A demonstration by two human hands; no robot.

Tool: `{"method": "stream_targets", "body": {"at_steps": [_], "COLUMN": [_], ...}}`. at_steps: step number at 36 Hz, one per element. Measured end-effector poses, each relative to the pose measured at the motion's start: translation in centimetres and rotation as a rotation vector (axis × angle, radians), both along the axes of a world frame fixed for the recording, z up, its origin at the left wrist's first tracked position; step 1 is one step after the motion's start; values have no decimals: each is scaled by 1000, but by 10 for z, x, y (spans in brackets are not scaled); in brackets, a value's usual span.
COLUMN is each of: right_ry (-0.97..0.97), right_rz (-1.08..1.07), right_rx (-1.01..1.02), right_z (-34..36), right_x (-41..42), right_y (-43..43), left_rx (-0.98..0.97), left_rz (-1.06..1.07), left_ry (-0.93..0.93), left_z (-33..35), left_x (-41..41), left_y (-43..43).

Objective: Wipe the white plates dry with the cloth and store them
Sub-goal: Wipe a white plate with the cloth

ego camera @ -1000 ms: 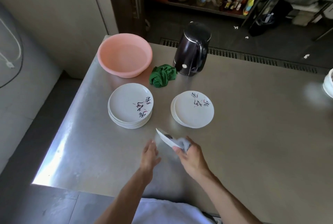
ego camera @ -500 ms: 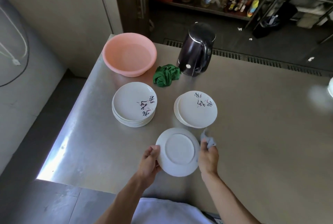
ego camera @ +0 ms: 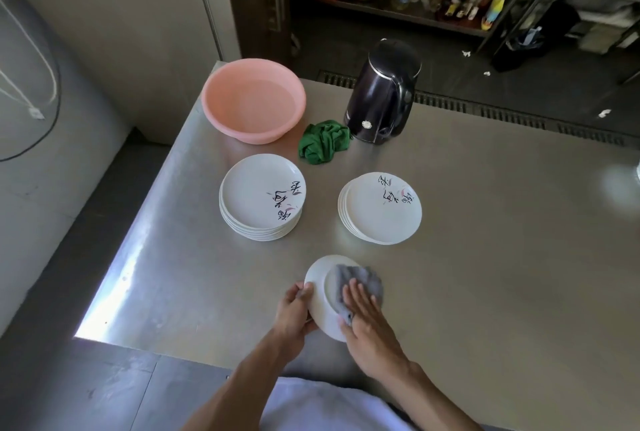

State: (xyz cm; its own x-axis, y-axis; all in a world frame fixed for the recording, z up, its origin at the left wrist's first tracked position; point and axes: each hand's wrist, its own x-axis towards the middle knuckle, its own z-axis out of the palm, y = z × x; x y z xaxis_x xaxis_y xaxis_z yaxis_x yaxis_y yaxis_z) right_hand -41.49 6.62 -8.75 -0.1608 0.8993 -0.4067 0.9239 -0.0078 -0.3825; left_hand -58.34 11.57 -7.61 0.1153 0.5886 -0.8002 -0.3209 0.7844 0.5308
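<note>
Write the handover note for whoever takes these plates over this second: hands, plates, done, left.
Left hand grips the held plate by its rim, over the table's near edge.
Right hand presses the grey cloth flat on that plate.
Left stack and right stack stand behind; which is dried is unclear.
Done: this plate's wipe begun. Left: finish it, any wet plates, store all.

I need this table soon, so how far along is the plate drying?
Midway, at best. Two stacks stand on the table, left stack and right stack; which is already dried I cannot tell. In hand: the left hand grips one plate while the right hand presses the grey cloth against it. Nothing is stored yet.
</note>
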Motion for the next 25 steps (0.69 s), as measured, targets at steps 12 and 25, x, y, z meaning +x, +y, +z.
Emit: {"method": "stream_targets", "body": {"at_steps": [12,25], "right_ry": [276,339], "right_rz": [-79,63], "right_rx": [75,300], "right_z": [10,9], "right_x": [-16,-10], "right_y": [40,36], "left_rx": [142,272], "left_rz": [-226,-256], "left_ry": [-85,0], "left_z": [15,12], "left_x": [7,9], "left_y": [-5,-10]}}
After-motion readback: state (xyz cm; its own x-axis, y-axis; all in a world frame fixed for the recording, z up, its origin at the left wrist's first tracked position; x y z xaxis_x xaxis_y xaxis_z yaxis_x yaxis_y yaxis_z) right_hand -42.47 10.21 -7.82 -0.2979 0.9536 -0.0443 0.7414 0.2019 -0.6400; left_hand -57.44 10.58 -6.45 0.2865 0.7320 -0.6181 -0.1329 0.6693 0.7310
